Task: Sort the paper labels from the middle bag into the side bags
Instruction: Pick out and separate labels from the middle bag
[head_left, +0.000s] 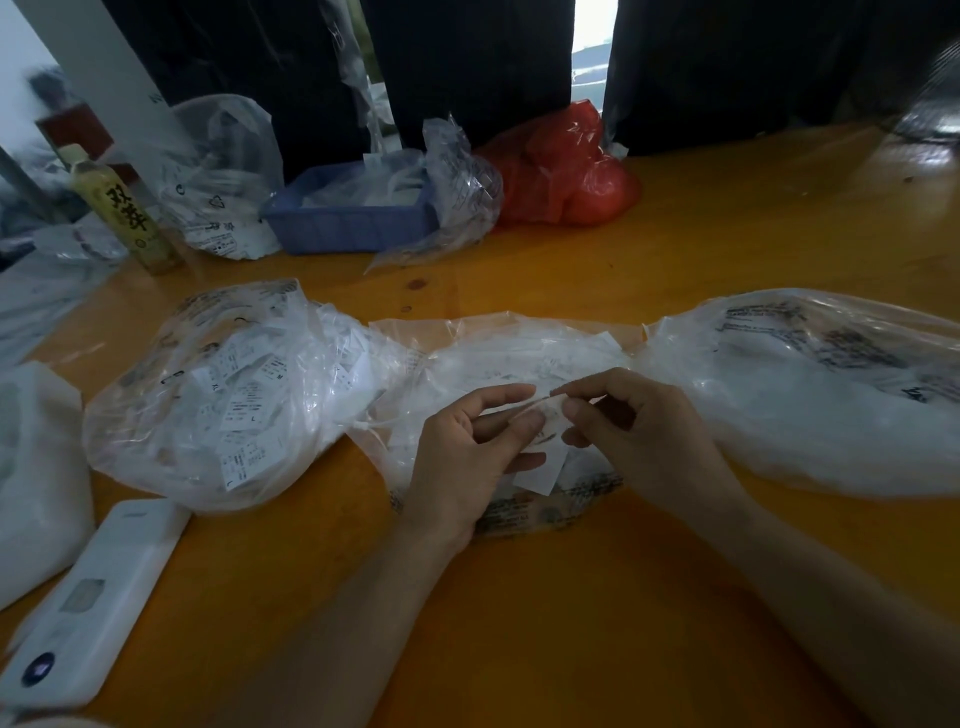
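Both grips meet on one paper label over the middle bag: my left hand and right hand each pinch an end, so its long axis runs side to side between them. From that grip the left bag lies off my left hand, the right bag off my right, both on the desk. I cannot read the label's marking, so I cannot judge which bag it belongs in.

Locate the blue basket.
Head view: the blue basket sits at the table's far edge, left of centre, between a clear bag and the red bag.
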